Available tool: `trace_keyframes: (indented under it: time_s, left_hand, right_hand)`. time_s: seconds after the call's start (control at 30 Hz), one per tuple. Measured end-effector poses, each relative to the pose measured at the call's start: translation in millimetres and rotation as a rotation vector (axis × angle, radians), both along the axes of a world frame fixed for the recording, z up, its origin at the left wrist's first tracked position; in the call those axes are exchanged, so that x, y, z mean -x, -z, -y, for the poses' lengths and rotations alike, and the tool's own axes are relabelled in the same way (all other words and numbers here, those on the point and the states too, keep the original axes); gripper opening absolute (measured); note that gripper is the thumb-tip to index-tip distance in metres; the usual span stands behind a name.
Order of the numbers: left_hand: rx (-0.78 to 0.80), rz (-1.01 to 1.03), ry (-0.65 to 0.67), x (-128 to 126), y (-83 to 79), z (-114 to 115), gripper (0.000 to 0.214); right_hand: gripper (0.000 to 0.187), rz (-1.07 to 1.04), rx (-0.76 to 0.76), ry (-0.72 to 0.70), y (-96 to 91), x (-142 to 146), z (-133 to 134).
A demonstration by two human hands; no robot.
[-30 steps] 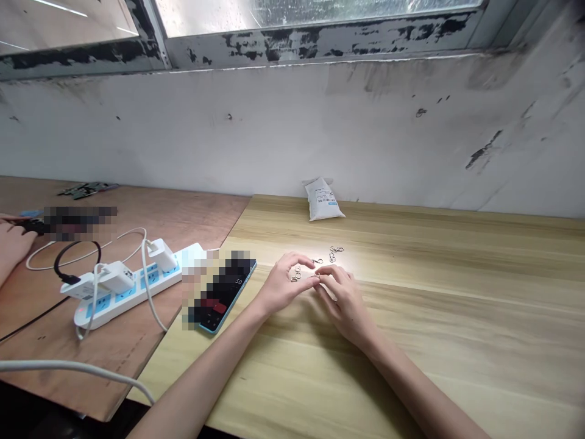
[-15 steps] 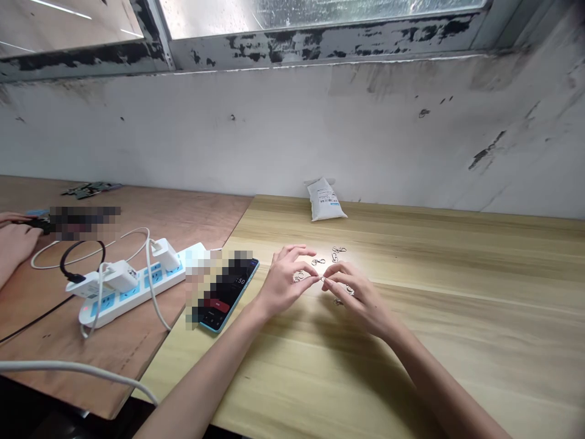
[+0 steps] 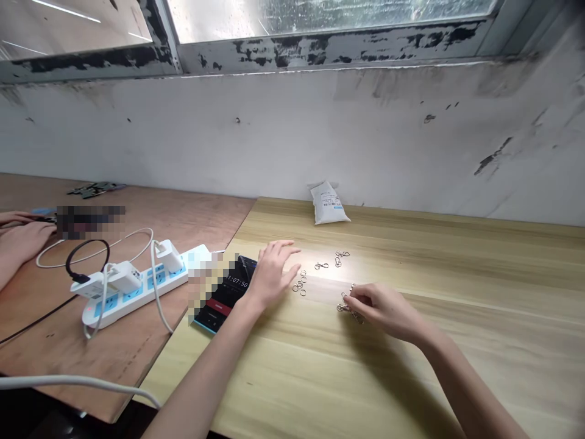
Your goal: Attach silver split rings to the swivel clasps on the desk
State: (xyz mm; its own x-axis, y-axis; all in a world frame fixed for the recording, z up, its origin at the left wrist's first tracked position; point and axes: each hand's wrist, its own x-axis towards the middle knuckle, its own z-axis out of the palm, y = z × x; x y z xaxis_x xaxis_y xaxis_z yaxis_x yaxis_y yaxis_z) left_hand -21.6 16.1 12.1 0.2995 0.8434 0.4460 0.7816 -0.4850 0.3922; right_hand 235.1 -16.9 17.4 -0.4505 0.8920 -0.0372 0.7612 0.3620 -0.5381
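Observation:
My left hand (image 3: 270, 272) lies flat on the light wooden table (image 3: 411, 366) with its fingers stretched out, right beside a small cluster of metal rings (image 3: 300, 283). My right hand (image 3: 381, 306) rests farther right, its fingers pinched on a small metal clasp assembly (image 3: 343, 305) at the table surface. Two or three loose metal clasps (image 3: 329, 263) lie beyond, between the hands and the wall.
A phone (image 3: 223, 292) lies left of my left hand, a white power strip (image 3: 137, 286) with chargers and cables beyond it on a brown board. A small white bag (image 3: 329, 203) leans near the wall. Another person's hand (image 3: 21, 241) shows at far left.
My hands, which met over one small piece, have parted. The left opened and moved left beside the rings; the right drew rightward and down with the clasp assembly.

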Motion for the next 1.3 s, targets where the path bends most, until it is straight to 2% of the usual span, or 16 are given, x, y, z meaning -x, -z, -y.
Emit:
trace_keyframes:
  time_s: [0.07, 0.13, 0.23, 0.43, 0.53, 0.7, 0.83, 0.97, 1.1, 1.3]
  left_hand:
    - [0.041, 0.002, -0.033, 3.9, 2.3, -3.0, 0.023]
    - [0.075, -0.041, -0.009, 2.2, 6.5, -2.7, 0.020]
    - [0.110, -0.119, 0.029, -4.5, 13.3, -0.6, 0.018]
    - [0.147, -0.087, 0.022, -8.5, 19.1, -4.1, 0.012]
    - [0.163, -0.029, 0.019, -8.6, 20.7, -6.5, 0.008]
    - [0.154, 0.073, 0.033, -11.5, 20.5, -6.0, 0.006]
    - [0.141, 0.184, 0.051, -14.0, 16.5, -2.4, 0.010]
    - [0.164, 0.251, 0.113, -16.1, 12.6, 0.4, 0.011]
    - [0.171, 0.295, 0.140, -18.5, 11.6, 2.2, 0.013]
    - [0.157, 0.367, 0.126, -18.3, 14.0, 2.2, 0.018]
  right_hand:
    - [0.047, 0.017, -0.104, 0.053, 6.1, 1.2, -4.6]
    - [0.044, 0.005, -0.204, 0.122, 11.3, 2.6, -8.8]
    - [0.044, 0.038, -0.260, 0.201, 14.5, -2.3, -12.9]
    - [0.032, 0.117, -0.079, 0.174, 2.9, -29.5, -12.1]
    - [0.033, 0.151, -0.030, 0.178, -4.0, -33.0, -10.4]
    - [0.035, 0.290, -0.166, 0.227, 1.0, -17.1, -8.2]
    - [0.034, 0.472, -0.242, 0.212, 8.9, 2.7, -2.1]
    - [0.030, 0.563, -0.317, 0.185, 11.0, 15.5, 2.6]
    - [0.028, 0.549, -0.334, 0.186, 12.7, 18.7, 2.0]
    - [0.037, 0.348, -0.284, 0.126, 10.6, 13.3, 3.7]
